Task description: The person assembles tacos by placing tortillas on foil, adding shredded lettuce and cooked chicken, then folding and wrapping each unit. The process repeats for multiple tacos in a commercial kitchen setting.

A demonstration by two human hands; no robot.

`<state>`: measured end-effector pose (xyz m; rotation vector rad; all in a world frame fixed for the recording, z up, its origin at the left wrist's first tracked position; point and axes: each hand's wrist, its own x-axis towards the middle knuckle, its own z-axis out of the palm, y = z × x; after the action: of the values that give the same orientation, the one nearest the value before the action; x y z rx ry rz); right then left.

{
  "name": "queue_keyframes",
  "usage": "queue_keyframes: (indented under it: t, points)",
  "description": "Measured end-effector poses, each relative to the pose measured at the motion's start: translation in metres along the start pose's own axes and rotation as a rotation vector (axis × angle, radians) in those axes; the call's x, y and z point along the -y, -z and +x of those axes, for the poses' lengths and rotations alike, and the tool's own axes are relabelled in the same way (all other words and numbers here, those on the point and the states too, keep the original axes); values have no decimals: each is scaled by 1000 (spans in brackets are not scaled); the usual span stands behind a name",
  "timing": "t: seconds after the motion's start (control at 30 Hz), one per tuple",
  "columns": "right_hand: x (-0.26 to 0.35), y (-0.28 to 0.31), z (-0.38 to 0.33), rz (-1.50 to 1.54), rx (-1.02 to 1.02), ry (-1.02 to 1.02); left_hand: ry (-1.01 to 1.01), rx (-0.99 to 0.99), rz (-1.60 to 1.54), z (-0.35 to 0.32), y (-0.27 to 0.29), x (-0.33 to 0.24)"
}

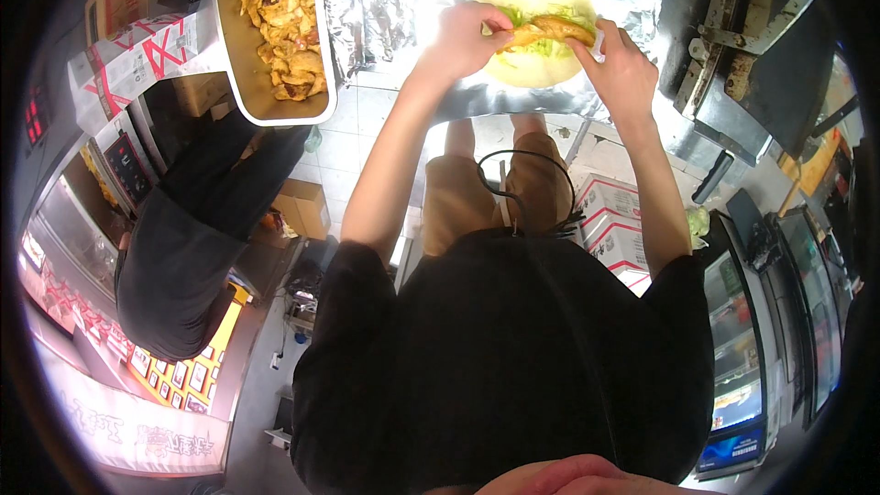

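Observation:
A pale round flatbread (534,75) lies on a brightly lit, foil-covered counter, with shredded green lettuce (555,49) across its middle. Over the lettuce stretches a browned strip of cooked meat (541,31). My left hand (467,39) pinches the strip's left end between thumb and fingers. At the other end my right hand (621,69) has its thumb and fingers closed on the meat. Whether the strip touches the lettuce all along its length I cannot tell. Glare washes out the bread's far edge.
A deep metal tray (223,48) of cooked meat pieces stands at the left beside crumpled foil (371,0). A black-handled tool (713,177) and metal fittings lie at the right. Another person in black (179,266) bends at the left. Cartons (610,211) stand below the counter.

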<state>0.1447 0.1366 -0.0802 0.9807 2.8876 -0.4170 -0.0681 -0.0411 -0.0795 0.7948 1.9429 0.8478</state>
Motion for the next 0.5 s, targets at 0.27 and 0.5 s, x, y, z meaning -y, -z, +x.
queue_keyframes:
  t: [0.27, 0.5]
  points:
    - [-3, -7, -42, 322, -243, 245, -117, -238, 254, 10, -7, 19]
    - [-20, -49, -55, 138, -92, 669, -450, -315, 551, -36, 5, 13]
